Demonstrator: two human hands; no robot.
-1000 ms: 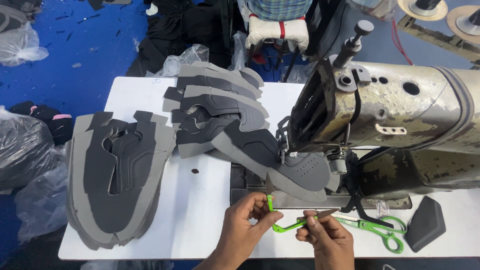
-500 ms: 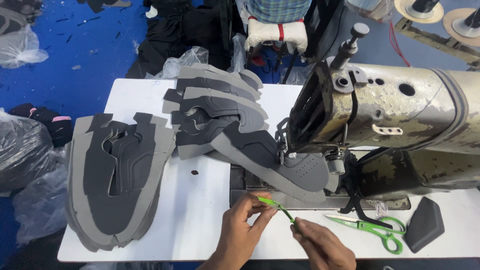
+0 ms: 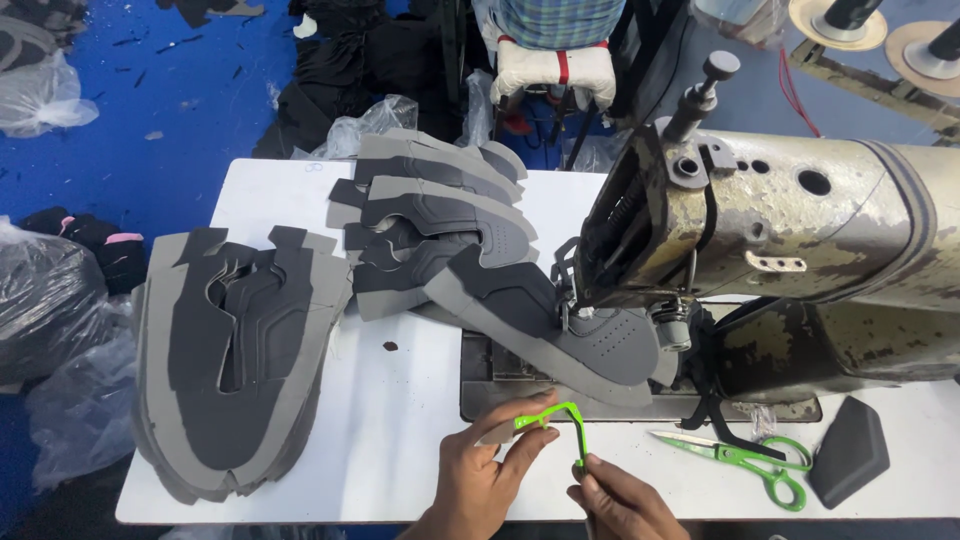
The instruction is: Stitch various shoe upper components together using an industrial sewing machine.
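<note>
My left hand (image 3: 488, 472) pinches one end of a thin bright green strip (image 3: 562, 411) together with a small grey scrap (image 3: 500, 433). My right hand (image 3: 622, 503) grips the strip's other end, so it arches up between both hands near the table's front edge. Just beyond them a grey shoe-upper piece (image 3: 560, 325) lies under the foot of a worn metal sewing machine (image 3: 770, 220).
A stack of grey shoe-upper pieces (image 3: 235, 350) lies at the left of the white table (image 3: 390, 430), with another fanned pile (image 3: 440, 215) at the back. Green scissors (image 3: 745, 458) and a dark grey wedge (image 3: 848, 465) lie to the right. Plastic bags (image 3: 50, 320) sit on the floor.
The green strip, held nearly straight between my hands before, now bends up into an arch. My hands have shifted slightly and turned it.
</note>
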